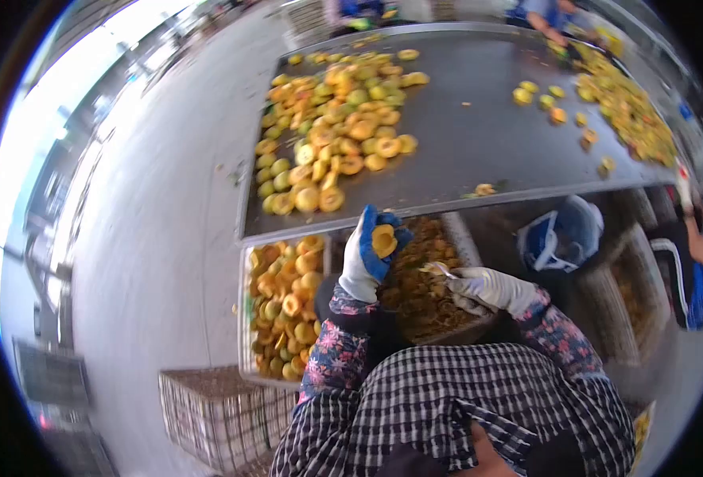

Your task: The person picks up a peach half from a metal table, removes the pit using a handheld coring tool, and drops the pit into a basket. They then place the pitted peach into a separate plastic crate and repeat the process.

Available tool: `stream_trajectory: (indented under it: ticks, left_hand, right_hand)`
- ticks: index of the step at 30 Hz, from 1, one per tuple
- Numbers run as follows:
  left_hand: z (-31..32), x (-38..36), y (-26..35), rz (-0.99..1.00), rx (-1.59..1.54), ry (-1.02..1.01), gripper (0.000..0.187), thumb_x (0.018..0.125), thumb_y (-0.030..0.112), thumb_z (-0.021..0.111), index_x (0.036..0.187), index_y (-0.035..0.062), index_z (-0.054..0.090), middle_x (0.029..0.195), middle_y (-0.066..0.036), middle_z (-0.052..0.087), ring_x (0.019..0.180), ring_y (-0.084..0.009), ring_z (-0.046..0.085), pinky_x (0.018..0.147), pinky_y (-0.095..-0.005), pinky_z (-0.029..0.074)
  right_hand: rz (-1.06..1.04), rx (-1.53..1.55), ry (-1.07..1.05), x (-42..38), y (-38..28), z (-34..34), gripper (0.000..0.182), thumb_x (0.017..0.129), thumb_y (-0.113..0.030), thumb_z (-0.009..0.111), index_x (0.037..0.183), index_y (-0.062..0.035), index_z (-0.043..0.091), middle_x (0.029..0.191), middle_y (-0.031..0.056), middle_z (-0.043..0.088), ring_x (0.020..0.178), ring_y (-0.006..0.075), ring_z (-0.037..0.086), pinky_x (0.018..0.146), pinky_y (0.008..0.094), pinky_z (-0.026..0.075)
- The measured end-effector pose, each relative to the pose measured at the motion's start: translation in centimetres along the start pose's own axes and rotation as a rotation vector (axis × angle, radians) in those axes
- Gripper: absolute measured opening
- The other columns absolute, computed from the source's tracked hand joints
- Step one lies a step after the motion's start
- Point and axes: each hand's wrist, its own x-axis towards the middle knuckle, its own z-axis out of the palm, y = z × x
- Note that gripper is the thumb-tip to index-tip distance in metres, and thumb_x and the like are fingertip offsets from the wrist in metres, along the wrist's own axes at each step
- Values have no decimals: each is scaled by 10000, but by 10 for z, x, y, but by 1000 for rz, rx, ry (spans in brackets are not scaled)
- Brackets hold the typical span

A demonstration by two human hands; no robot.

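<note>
My left hand (371, 253), in a white and blue glove, is closed around a yellow peach half (383, 240) with its hollowed face turned up. In my white-gloved right hand (487, 289) is a small metal pitting tool (445, 272); whether its end is a blade or a spoon is too small to tell. A bit of peach scrap (433, 269) shows at the tool's tip. Both hands are over a crate of pits and scraps (472, 238), the right one near its right side. Left of it stands a crate of peach halves (245, 338).
A metal table (471, 151) carries a peach pile (343, 119) on its left and another pile (630, 119) at right. A blue and white bucket (562, 234) stands below its edge. Other people work at the far side and right. An overturned-looking crate (224, 421) is lower left.
</note>
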Motion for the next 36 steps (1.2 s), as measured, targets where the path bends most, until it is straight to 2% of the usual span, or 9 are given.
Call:
stream_trajectory:
  ticks: [3,9,13,14,17,21,23,28,36]
  left_hand:
    - [-59,-30,33,389,440,-110,290,1002,297,547,1149,51,597,1005,-71,647,916,-269,649,831,-416,568]
    - [-203,-87,90,481,551,726,309,985,289,593,1057,-3,663,945,-30,695,805,-102,647,713,-237,531]
    - [-275,-93,65,401,1706,1022,696,843,423,712,1417,115,465,1480,-196,401,1343,-367,415,1076,-429,390]
    - [-286,-86,61,242,1698,893,877,777,511,725,1512,236,335,1595,-210,153,1468,-430,116,1183,-505,164]
    - [-274,-45,43,259,2048,690,686,851,505,619,1470,296,407,1569,-201,249,1460,-415,170,1172,-577,109]
    - [-289,26,33,504,2205,404,478,943,388,493,1415,309,490,1529,-186,337,1425,-432,259,1160,-600,130]
    - [-269,38,47,392,2188,412,467,939,412,496,1392,302,517,1505,-177,374,1403,-432,299,1137,-635,168]
    - [-279,62,79,140,2174,655,514,826,369,642,1324,262,572,1401,-107,474,1317,-395,407,1082,-665,258]
    - [-312,58,117,1,1862,895,443,853,331,582,1276,202,619,1378,-101,520,1284,-305,466,1109,-521,298]
  right_hand:
    - [-115,-1000,287,22,60,-7,453,965,-274,498,1341,-27,451,818,223,673,769,396,649,694,451,510]
    - [47,-1141,191,26,37,-2,533,930,-243,516,1414,-59,389,887,270,649,832,430,627,730,487,491]
    - [124,-1164,109,35,38,3,574,921,-244,524,1437,-52,366,918,259,652,870,420,621,767,478,487]
    - [94,-1146,124,37,38,8,558,920,-249,508,1418,-36,375,908,265,652,861,419,629,771,480,491]
    - [202,-1167,97,45,23,28,549,920,-252,487,1408,-26,372,891,274,652,850,420,637,770,482,496]
    - [217,-1170,84,57,32,31,545,913,-265,501,1395,-44,374,845,285,647,825,447,632,740,506,496]
    - [236,-1182,70,61,39,28,558,910,-268,513,1400,-42,368,849,296,643,838,460,626,736,518,493]
    - [291,-1237,-50,83,58,18,600,903,-255,512,1437,-36,349,877,321,636,853,456,628,773,510,497]
    - [269,-1236,-126,104,58,16,583,896,-240,504,1419,-15,377,894,320,637,854,449,631,775,504,499]
